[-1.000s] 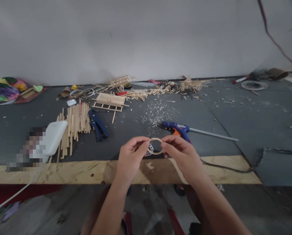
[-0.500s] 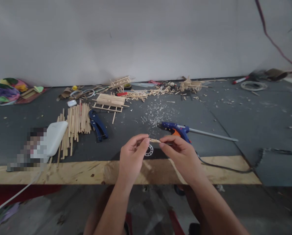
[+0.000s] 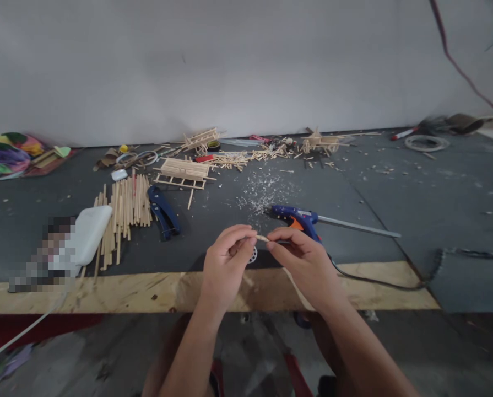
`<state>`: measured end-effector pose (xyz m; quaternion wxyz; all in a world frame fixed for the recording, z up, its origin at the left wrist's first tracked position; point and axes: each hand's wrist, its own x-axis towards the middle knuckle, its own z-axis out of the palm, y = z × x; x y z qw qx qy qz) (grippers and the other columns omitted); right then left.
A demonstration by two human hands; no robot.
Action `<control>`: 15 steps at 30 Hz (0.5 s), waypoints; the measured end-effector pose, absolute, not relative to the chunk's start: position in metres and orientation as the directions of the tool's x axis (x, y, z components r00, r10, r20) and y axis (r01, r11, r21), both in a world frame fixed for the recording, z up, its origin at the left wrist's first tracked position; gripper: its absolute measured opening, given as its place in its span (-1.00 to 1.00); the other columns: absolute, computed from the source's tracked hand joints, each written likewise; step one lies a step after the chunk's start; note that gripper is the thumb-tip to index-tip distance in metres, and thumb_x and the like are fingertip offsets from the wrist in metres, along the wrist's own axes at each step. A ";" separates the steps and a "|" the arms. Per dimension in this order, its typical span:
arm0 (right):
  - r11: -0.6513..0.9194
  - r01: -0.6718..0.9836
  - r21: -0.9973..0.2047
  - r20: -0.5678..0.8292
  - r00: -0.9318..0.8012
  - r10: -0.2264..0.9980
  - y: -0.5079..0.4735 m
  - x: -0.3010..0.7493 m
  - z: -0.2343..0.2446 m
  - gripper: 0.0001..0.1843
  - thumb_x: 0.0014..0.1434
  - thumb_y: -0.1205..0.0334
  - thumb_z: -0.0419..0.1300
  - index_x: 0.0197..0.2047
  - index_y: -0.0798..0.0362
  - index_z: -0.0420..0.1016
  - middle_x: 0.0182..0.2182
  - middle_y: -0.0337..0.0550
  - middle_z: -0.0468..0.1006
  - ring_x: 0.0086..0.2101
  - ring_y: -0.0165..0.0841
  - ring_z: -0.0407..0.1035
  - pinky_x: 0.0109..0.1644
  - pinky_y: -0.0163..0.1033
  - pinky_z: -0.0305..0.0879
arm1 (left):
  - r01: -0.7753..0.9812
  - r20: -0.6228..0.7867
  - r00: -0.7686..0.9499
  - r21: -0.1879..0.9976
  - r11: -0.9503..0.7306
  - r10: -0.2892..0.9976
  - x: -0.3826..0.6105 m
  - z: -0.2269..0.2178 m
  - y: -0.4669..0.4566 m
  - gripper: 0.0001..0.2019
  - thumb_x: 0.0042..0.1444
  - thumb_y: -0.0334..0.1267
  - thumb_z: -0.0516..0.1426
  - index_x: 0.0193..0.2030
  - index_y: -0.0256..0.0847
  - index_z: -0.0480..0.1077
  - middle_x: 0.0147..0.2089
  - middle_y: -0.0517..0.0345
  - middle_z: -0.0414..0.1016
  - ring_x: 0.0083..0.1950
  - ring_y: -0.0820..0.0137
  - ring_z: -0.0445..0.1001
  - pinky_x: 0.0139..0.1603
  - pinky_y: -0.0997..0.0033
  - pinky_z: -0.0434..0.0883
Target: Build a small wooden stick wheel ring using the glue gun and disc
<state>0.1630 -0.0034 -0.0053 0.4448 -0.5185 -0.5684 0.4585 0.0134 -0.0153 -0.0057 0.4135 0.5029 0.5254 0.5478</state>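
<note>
Between my two hands is a short, thin wooden stick, pale in colour. My left hand pinches its left end between thumb and fingers. The right end sits in the pinch of my right hand. Most of the stick is hidden by my fingertips. Just under my left fingertips, a grey disc with a ring of holes lies on the table, partly covered by that hand. A blue glue gun with an orange trigger and a long glue stick rests beyond my right hand.
Left of my hands are blue cutters, a pile of wooden sticks and a white power bank. Behind stand small wooden cart models and scattered stick offcuts. A black cord crosses the wooden table edge.
My left fingertips have shifted slightly right, closer to my right hand, so less of the stick shows. More of the holed disc is covered. The view has moved slightly.
</note>
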 end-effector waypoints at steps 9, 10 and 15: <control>0.037 0.209 -0.977 0.023 -0.068 0.997 -0.004 0.163 -0.002 -0.83 0.10 0.12 0.22 -0.27 0.01 0.51 -0.32 -0.17 0.54 -0.34 -0.36 0.39 -0.24 -0.25 0.31 | 0.152 0.166 -0.121 0.977 -0.147 0.979 0.011 -0.006 -0.014 -0.87 0.15 -0.22 0.15 -0.25 -0.13 0.53 -0.06 0.07 0.53 -0.06 0.36 0.49 -0.14 0.43 0.44; 0.036 0.209 -0.977 0.022 -0.070 0.997 -0.004 0.163 -0.002 -0.83 0.10 0.11 0.22 -0.27 0.01 0.51 -0.33 -0.17 0.54 -0.34 -0.36 0.39 -0.24 -0.25 0.31 | 0.155 0.166 -0.121 0.977 -0.147 0.979 0.011 -0.006 -0.014 -0.87 0.15 -0.22 0.15 -0.25 -0.13 0.53 -0.06 0.07 0.53 -0.05 0.36 0.49 -0.12 0.42 0.44; 0.023 0.216 -0.976 0.007 -0.075 0.997 -0.005 0.162 0.001 -0.85 0.11 0.13 0.21 -0.29 0.01 0.51 -0.33 -0.17 0.55 -0.34 -0.36 0.40 -0.23 -0.25 0.32 | 0.156 0.162 -0.132 0.978 -0.141 0.978 0.012 -0.004 -0.015 -0.86 0.14 -0.21 0.15 -0.25 -0.13 0.54 -0.07 0.05 0.54 -0.05 0.32 0.49 -0.13 0.39 0.44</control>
